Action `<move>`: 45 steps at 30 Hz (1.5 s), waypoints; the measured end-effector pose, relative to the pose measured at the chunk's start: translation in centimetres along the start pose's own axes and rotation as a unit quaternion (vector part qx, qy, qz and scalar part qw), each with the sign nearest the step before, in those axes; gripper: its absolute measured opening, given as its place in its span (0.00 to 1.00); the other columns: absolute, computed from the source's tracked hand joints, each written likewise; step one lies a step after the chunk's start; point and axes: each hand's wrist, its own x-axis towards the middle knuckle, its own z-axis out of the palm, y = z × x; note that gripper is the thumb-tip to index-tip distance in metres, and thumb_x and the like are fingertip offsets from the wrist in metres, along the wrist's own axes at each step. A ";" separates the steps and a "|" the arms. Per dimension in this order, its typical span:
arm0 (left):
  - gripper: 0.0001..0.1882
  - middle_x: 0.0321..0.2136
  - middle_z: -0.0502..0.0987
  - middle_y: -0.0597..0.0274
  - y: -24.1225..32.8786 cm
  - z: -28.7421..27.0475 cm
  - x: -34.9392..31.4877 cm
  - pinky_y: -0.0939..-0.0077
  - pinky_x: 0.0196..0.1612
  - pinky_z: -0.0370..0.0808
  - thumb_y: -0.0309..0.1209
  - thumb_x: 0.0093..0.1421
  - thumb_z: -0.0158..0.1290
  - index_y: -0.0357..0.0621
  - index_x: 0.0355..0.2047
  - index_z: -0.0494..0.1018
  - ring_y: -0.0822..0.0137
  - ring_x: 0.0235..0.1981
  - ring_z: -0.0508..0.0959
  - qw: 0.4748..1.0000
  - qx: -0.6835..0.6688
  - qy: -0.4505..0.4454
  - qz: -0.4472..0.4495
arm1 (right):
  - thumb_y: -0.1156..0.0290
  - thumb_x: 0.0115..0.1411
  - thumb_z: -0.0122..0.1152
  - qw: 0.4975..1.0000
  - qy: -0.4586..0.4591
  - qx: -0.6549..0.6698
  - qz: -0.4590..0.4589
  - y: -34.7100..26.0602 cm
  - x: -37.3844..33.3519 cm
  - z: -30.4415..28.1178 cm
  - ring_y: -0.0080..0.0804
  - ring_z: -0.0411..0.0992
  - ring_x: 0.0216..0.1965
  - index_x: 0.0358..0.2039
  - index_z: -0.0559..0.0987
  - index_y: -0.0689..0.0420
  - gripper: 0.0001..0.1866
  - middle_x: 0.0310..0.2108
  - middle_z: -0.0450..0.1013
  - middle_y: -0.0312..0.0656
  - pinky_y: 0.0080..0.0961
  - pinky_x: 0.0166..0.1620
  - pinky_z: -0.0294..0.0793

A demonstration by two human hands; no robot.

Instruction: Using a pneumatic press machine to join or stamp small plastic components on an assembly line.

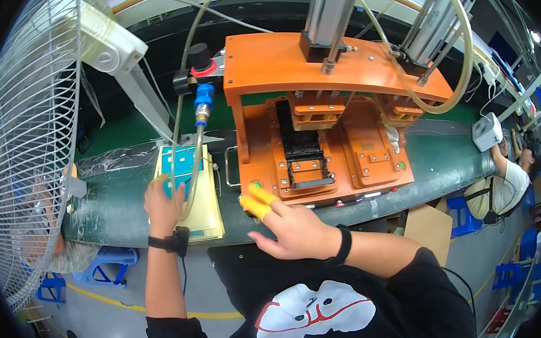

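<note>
My left hand (163,206) is over a stack of pale yellow sheets (208,205) to the left of the press. Its fingers are apart at the teal pieces (184,162) lying on top; whether they touch is unclear. My right hand (294,229), with yellow finger covers, has its fingers stretched out at the front left corner of the orange press (331,56). The fingertips are beside a green button (257,184); contact cannot be made out. A black frame-like part (300,144) lies in the press's left fixture, partly beneath the raised orange press head (316,109).
A wire fan guard (38,124) fills the left side. A clear hose (199,168) hangs from the blue air fitting (204,98) across the sheets. The right fixture (371,151) is beside the left one. Another person (506,179) sits at the far right, holding a white device (487,131).
</note>
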 end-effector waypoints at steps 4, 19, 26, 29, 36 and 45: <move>0.28 0.52 0.77 0.46 -0.9 -0.9 0.6 0.48 0.57 0.72 0.44 0.59 0.65 0.41 0.54 0.75 0.41 0.56 0.74 1.000 -0.006 0.000 -0.029 | 0.58 0.62 0.68 0.998 -0.006 -0.012 0.062 -0.3 0.7 3.8 0.50 0.82 0.35 0.61 0.74 0.61 0.31 0.53 0.76 0.57 0.36 0.36 0.84; 0.21 0.49 0.81 0.44 -17.7 -10.7 3.1 0.58 0.57 0.74 0.38 0.66 0.61 0.34 0.51 0.77 0.47 0.52 0.80 0.971 0.011 0.205 -0.119 | 0.57 0.63 0.64 0.982 -0.180 0.064 -0.015 -1.0 3.5 12.2 0.49 0.80 0.37 0.49 0.75 0.61 0.22 0.50 0.74 0.53 0.42 0.37 0.82; 0.17 0.45 0.81 0.50 -0.2 -15.7 -7.0 0.65 0.56 0.73 0.23 0.58 0.61 0.34 0.48 0.77 0.53 0.48 0.80 0.992 -0.109 -0.042 0.041 | 0.61 0.60 0.69 0.993 -0.016 0.099 -0.069 1.0 -2.3 1.8 0.44 0.80 0.36 0.51 0.80 0.57 0.21 0.48 0.78 0.45 0.34 0.40 0.81; 0.20 0.45 0.81 0.49 5.0 -16.4 -10.3 0.64 0.56 0.74 0.23 0.51 0.65 0.36 0.46 0.78 0.50 0.48 0.81 0.978 -0.150 -0.129 0.062 | 0.69 0.52 0.75 0.994 0.066 0.061 -0.066 1.9 -4.3 -3.7 0.40 0.80 0.35 0.44 0.84 0.55 0.18 0.42 0.81 0.42 0.31 0.38 0.81; 0.20 0.49 0.81 0.49 14.3 -11.5 -10.0 0.63 0.56 0.74 0.27 0.53 0.67 0.37 0.46 0.78 0.49 0.50 0.80 0.914 -0.283 -0.206 0.204 | 0.72 0.48 0.76 0.977 0.197 -0.077 -0.037 4.7 -5.1 -8.4 0.48 0.76 0.46 0.40 0.84 0.58 0.18 0.46 0.78 0.46 0.39 0.46 0.77; 0.21 0.55 0.77 0.49 21.6 -9.0 -5.8 0.61 0.61 0.71 0.25 0.56 0.64 0.37 0.51 0.77 0.49 0.57 0.76 0.887 -0.234 -0.251 0.311 | 0.68 0.56 0.71 0.976 0.087 -0.163 -0.117 8.8 -2.7 -9.2 0.43 0.75 0.52 0.37 0.84 0.57 0.10 0.44 0.79 0.43 0.43 0.58 0.69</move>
